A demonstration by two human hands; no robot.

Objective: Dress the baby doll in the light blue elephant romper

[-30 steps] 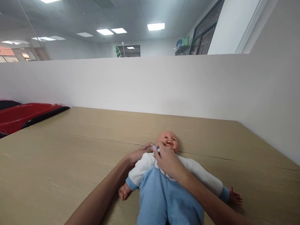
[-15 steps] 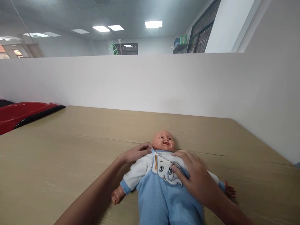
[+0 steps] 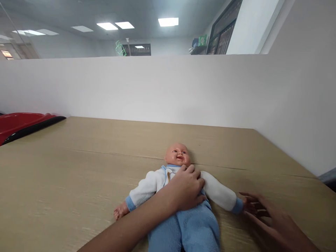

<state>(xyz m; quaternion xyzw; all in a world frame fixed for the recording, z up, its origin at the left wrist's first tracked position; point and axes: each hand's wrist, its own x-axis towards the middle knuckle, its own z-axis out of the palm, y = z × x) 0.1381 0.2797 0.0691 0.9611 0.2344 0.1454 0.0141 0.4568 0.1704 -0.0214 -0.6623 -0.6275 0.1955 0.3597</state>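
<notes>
A bald baby doll (image 3: 178, 154) lies on its back on the tabletop, dressed in a white and blue fleece romper (image 3: 196, 224). My left hand (image 3: 187, 185) rests across its chest, fingers curled over the romper at the side nearer the right sleeve. That hand covers most of the animal face on the front. At the end of the outstretched sleeve, my right hand (image 3: 270, 213) has its fingers and thumb apart around the doll's small hand (image 3: 249, 206). The doll's other hand (image 3: 121, 210) lies on the table at the left, beside my left forearm.
The wooden tabletop (image 3: 105, 171) meets a white wall (image 3: 157, 91) at the back and right. A red tub-like object with a black edge (image 3: 26, 122) stands at the far left. Above the wall, glass shows a room with ceiling lights.
My left hand has moved right from the doll's shoulder onto its chest. My right hand has left the chest for the doll's hand at the right. The view has shifted slightly.
</notes>
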